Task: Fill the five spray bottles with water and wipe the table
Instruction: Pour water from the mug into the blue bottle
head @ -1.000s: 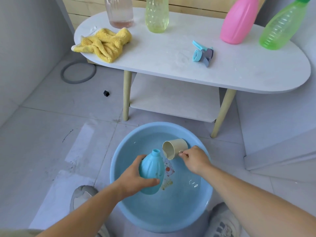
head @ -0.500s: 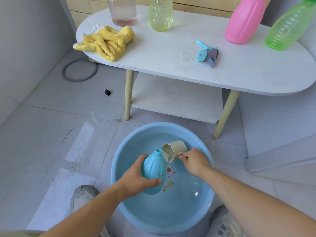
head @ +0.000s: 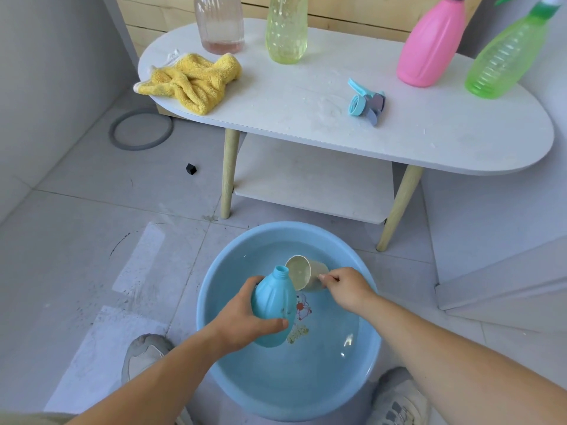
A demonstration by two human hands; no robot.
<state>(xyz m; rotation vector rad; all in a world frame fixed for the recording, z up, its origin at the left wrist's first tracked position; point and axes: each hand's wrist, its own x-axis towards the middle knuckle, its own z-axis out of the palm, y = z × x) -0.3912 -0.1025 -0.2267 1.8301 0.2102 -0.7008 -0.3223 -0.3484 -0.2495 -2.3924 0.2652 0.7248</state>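
My left hand [head: 242, 320] grips a capless blue bottle [head: 274, 305], held over a blue basin of water [head: 214, 289] on the floor. My right hand [head: 348, 288] holds a beige cup [head: 302, 271] by its handle, tipped with its rim against the bottle's open neck. On the white table [head: 306, 96] stand a clear pinkish bottle [head: 219, 23], a yellow bottle [head: 287, 29], a pink bottle [head: 429, 47] and a green bottle [head: 503, 59]. A blue spray head [head: 366, 101] lies on the tabletop, and a yellow cloth [head: 190, 81] is bunched at its left end.
The table has a lower shelf [head: 313, 179] and wooden legs [head: 228, 170] just behind the basin. A grey ring [head: 141, 128] and a small black cube [head: 190, 169] lie on the tiled floor to the left. My shoes [head: 144, 357] flank the basin.
The cup has tilted further toward the bottle's neck and now touches it. My head has shifted slightly, so the table sits lower in view.
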